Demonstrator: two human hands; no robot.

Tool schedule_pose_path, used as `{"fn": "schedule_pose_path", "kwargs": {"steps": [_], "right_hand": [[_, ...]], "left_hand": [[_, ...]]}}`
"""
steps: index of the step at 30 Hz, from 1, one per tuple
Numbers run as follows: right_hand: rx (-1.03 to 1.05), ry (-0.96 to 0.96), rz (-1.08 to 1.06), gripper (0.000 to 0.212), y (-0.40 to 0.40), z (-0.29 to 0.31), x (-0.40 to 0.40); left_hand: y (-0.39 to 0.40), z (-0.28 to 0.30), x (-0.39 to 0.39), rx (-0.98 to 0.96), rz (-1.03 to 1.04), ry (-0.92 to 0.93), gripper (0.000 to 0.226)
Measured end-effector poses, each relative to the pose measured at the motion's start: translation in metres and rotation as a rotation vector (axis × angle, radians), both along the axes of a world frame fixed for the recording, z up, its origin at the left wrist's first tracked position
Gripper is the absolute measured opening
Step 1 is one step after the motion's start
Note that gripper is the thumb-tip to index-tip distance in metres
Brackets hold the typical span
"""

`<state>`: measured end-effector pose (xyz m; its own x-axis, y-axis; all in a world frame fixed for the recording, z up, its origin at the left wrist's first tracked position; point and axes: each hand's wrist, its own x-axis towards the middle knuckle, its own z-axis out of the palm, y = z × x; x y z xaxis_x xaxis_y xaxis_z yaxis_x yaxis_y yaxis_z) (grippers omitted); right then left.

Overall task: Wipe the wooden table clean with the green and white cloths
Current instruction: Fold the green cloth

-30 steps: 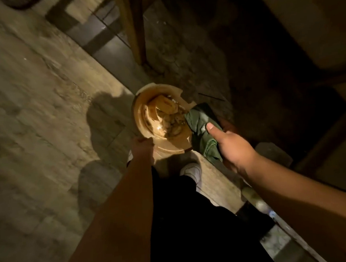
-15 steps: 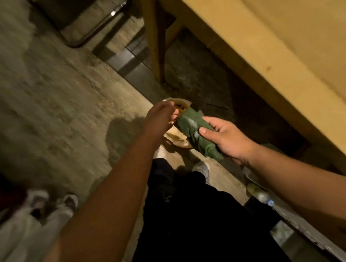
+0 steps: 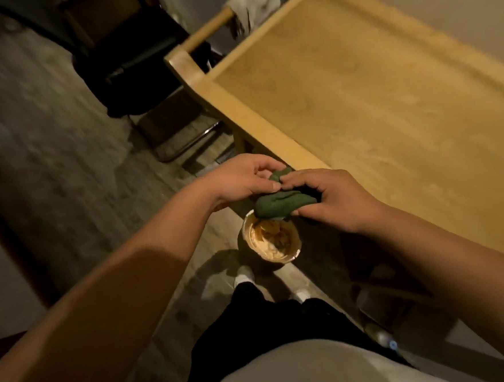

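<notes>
- The scene is dim, with a warm yellow cast over everything.
- The brightest area is the table (image 3: 372, 93) top, evenly lit with no hard glare.
- The floor (image 3: 47, 145) at left is dark and smeared with motion blur; its pattern is hardly readable.
- Under the table edge lies deep shadow, where detail is lost.
- The chair (image 3: 134, 64) at the top is nearly black and soft.
- The left hand (image 3: 238, 177), right hand (image 3: 332, 200) and green cloth (image 3: 281, 203) are the sharpest parts, though still slightly soft.
- The bucket (image 3: 270, 240) casts a dark shadow to the lower left.
- Wide-angle distortion bends the table edges and stretches the forearms towards the corners.
- The bottom foreground is out of focus.
</notes>
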<state>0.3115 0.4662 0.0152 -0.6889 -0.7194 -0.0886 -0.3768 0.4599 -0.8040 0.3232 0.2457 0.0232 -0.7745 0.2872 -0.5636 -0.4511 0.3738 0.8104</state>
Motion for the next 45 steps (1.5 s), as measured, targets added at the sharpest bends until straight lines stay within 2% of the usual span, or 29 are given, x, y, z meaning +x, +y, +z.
{"fn": "schedule_pose_path", "kwargs": {"steps": [3, 5, 9, 12, 15, 17, 20, 22, 25, 30, 33, 38, 45], "right_hand": [[0.029, 0.238, 0.021, 0.060, 0.003, 0.018, -0.001], [0.031, 0.279, -0.020, 0.071, 0.003, 0.026, 0.001], [0.036, 0.188, -0.156, 0.093, 0.002, 0.042, 0.001], [0.001, 0.049, -0.102, 0.073, -0.007, 0.056, -0.005], [0.043, 0.001, -0.055, 0.035, -0.024, 0.072, -0.014], [0.118, 0.071, -0.016, 0.017, -0.041, 0.081, -0.019], [0.093, 0.213, -0.010, 0.014, -0.070, 0.090, -0.024], [0.056, 0.188, -0.028, 0.017, -0.089, 0.096, -0.027], [0.027, 0.104, -0.053, 0.018, -0.122, 0.103, -0.030], [0.067, 0.132, -0.015, 0.019, -0.177, 0.108, -0.040], [0.079, 0.089, -0.086, 0.030, -0.205, 0.107, -0.049], [0.029, 0.025, -0.221, 0.035, -0.241, 0.095, -0.059], [-0.025, 0.009, -0.332, 0.040, -0.266, 0.080, -0.084]], "left_hand": [[0.012, 0.035, 0.005, -0.097, 0.005, 0.173, 0.042], [0.016, 0.053, 0.007, -0.117, 0.028, 0.242, 0.043], [0.024, 0.080, 0.016, -0.228, -0.019, 0.408, 0.044], [0.020, 0.089, 0.020, -0.296, -0.057, 0.526, 0.046], [0.005, 0.095, 0.021, -0.246, -0.041, 0.546, 0.052], [-0.010, 0.092, 0.022, -0.152, 0.022, 0.548, 0.055], [-0.040, 0.076, 0.026, 0.135, 0.229, 0.496, 0.052], [-0.062, 0.059, 0.029, 0.223, 0.262, 0.444, 0.056], [-0.090, 0.033, 0.031, 0.108, 0.157, 0.405, 0.055], [-0.150, -0.004, 0.012, -0.148, 0.184, 0.444, 0.040], [-0.199, -0.006, -0.002, -0.264, 0.162, 0.437, 0.048], [-0.261, 0.008, -0.026, -0.303, 0.078, 0.491, 0.044], [-0.299, 0.015, -0.064, -0.335, -0.012, 0.511, 0.044]]}}
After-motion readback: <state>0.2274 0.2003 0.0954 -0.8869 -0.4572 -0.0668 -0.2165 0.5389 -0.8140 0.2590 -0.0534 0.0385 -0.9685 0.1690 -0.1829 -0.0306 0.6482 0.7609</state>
